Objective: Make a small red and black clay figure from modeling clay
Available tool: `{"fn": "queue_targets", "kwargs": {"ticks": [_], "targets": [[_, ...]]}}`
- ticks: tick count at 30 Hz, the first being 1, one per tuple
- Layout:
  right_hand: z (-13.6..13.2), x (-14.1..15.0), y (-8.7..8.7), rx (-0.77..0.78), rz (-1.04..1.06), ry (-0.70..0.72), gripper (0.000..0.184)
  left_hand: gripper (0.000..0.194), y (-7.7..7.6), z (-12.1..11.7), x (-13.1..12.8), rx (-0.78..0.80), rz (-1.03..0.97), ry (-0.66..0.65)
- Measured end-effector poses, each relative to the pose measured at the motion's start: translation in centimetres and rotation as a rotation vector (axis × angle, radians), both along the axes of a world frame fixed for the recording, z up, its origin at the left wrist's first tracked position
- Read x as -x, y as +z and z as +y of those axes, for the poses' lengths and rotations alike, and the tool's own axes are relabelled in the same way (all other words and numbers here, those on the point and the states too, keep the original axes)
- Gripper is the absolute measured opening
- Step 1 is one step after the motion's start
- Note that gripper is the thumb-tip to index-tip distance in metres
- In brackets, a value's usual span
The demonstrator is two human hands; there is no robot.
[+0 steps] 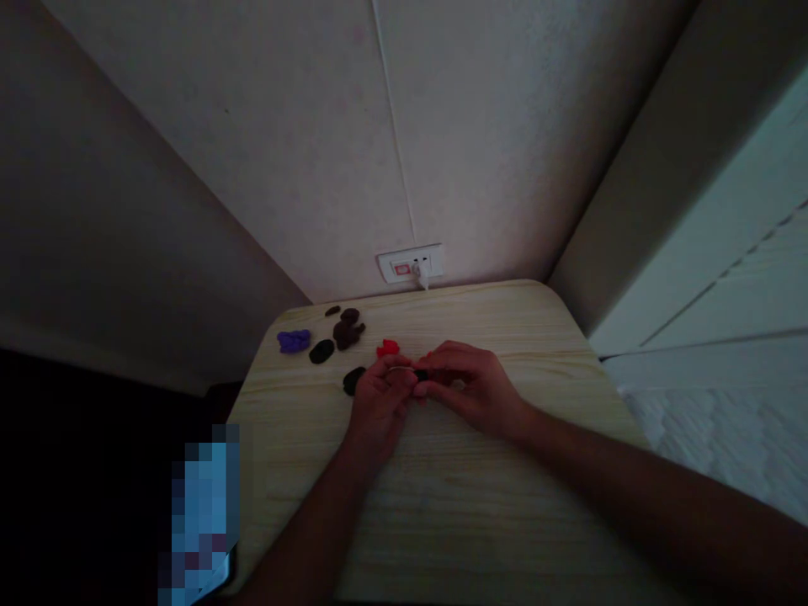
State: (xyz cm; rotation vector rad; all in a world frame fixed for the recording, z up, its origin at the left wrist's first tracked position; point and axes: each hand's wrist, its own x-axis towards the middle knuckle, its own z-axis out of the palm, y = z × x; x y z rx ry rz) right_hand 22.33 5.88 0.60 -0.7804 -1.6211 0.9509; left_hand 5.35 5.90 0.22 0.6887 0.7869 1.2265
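Over the middle of the wooden table (505,324), my two hands meet fingertip to fingertip around a small black lump (421,375) that looks like modelling clay. My left hand (384,402) is closed on its left side, and my right hand (470,385) pinches it from the right. Fingers hide most of the lump. Just beyond my left fingers lies a red clay piece (388,347). A flat black clay piece (353,381) touches or sits partly behind my left hand; I cannot tell which.
Toward the back left are brown clay lumps (348,332), a black oval piece (321,351) and a twisted purple clay piece (294,341). A wall socket (410,263) with a white plug is behind the table. A lit, pixelated screen (205,513) is at the lower left.
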Motion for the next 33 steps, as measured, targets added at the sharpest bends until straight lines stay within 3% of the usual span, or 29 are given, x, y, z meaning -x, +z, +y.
{"fn": "queue_targets", "kwargs": {"ticks": [3, 7, 11, 14, 19, 21, 26, 33], "targets": [[0.3, -0.1, 0.0, 0.033, 0.024, -0.029, 0.018, 0.036, -0.1, 0.1, 0.0, -0.016, -0.006, 0.041], [0.5, 0.2, -0.6, 0.192, 0.186, -0.056, 0.019, 0.043, -0.2, 0.2, -0.1, -0.035, 0.006, 0.083], [0.0, 0.6, -0.6, 0.290, 0.268, 0.006, 0.017, 0.035, -0.1, 0.0, -0.2, -0.048, 0.036, 0.107], [-0.3, 0.3, -0.2, 0.224, 0.150, -0.023, 0.021, 0.029, 0.1, 0.2, 0.0, -0.061, 0.009, 0.136], [1.2, -1.3, -0.1, 0.067, -0.074, -0.378, 0.021, 0.020, 0.1, 0.9, 0.6, -0.097, 0.083, 0.295], [1.9, -1.7, -0.4, 0.060, -0.174, -0.437, 0.022, 0.021, 0.0, 1.0, 0.7, -0.118, 0.188, 0.361], [2.4, -2.0, -1.3, 0.054, -0.370, -0.337, 0.026, 0.022, -0.1, 0.9, 0.6, -0.189, 0.412, 0.380], [2.3, -2.0, -1.6, 0.026, -0.510, -0.267, 0.045, 0.023, 0.1, 0.9, 0.6, -0.174, 0.454, 0.345]]}}
